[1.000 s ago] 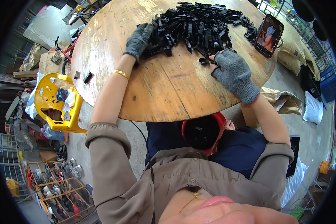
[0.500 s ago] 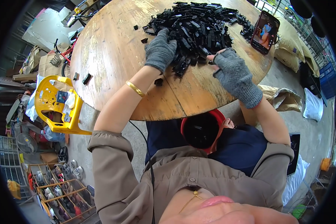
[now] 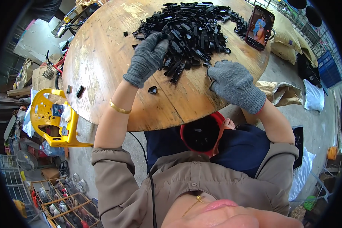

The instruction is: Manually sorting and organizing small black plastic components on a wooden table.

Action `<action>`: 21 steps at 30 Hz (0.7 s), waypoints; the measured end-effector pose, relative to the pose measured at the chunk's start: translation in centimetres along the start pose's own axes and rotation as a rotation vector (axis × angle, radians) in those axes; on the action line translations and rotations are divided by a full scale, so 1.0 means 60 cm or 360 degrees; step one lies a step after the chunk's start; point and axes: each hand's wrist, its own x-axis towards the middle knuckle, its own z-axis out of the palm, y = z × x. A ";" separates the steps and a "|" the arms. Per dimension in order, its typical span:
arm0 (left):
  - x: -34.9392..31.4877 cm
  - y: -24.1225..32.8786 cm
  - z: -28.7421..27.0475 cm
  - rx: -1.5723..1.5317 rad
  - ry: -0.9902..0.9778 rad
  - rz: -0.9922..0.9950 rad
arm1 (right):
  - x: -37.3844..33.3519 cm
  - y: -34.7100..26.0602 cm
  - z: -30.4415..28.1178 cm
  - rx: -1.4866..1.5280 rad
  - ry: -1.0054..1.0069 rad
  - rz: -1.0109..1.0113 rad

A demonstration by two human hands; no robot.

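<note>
A heap of small black plastic parts (image 3: pixel 195 32) covers the far middle of the round wooden table (image 3: pixel 98 49). My left hand (image 3: pixel 147 57), in a grey knitted glove, is at the heap's near left edge with its fingers bent together; what they hold, if anything, is hidden. My right hand (image 3: pixel 235 83), gloved alike, hovers over the table right of the heap's near end. Its fingers are curled closed, and a dark edge shows by them, too little to name. One loose black piece (image 3: pixel 152 89) lies nearer me, below my left hand.
A phone (image 3: pixel 260 28) stands upright at the table's right. Below the near edge, a red bucket (image 3: pixel 221 118) with black contents sits between my legs. Two dark bits (image 3: pixel 79 91) lie at the table's left. A yellow chair (image 3: pixel 45 129) stands left; an open paper sack (image 3: pixel 285 93) lies right.
Both hands have drawn back toward me from the heap, the left also a little leftward. My right fingers, partly extended before, are now curled in. The view has shifted slightly.
</note>
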 end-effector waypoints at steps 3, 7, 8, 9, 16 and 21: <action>-0.022 0.068 -0.001 -0.1011 -0.0703 -0.0483 | 0.007 0.011 -0.002 0.0608 0.0042 0.0225; -0.055 0.108 0.036 -0.0782 -0.0820 -0.0489 | 0.013 0.024 -0.013 0.2029 0.0067 0.0632; -0.061 0.100 0.047 -0.0729 -0.0851 -0.0428 | 0.012 0.024 -0.006 0.2693 0.0167 0.0715; -0.065 0.096 0.055 -0.0672 -0.0879 -0.0366 | 0.014 0.017 0.003 0.2755 0.0224 0.0710; -0.067 0.098 0.056 -0.0465 -0.0569 -0.0165 | 0.017 -0.002 -0.014 0.2312 0.0153 0.0708; -0.072 0.089 0.065 -0.0560 -0.0573 -0.0013 | 0.004 0.018 -0.018 0.2387 0.0138 0.0820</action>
